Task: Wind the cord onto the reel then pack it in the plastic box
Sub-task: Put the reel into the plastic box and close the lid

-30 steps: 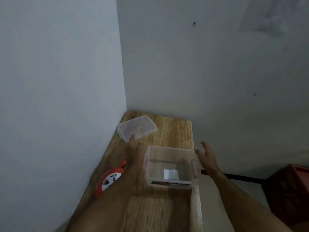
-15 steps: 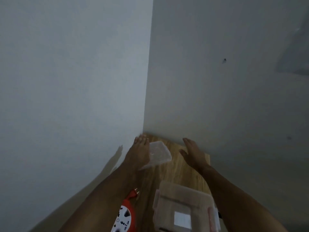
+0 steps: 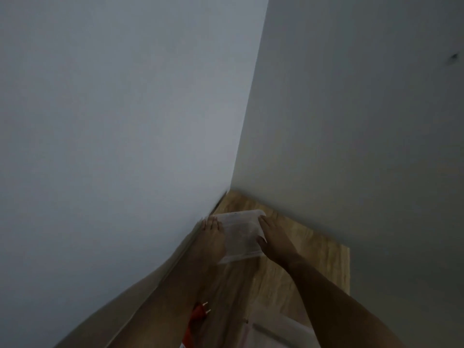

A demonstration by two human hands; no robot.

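Head view, left hand (image 3: pixel 212 234) and right hand (image 3: pixel 275 241) grip clear lid (image 3: pixel 241 234)

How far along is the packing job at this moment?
The reel lies on the table, only partly in view, apparently not in the plastic box at the bottom edge. Winding cannot be judged. In hand: left hand and right hand hold the lid. Left: pack the reel, close the box.
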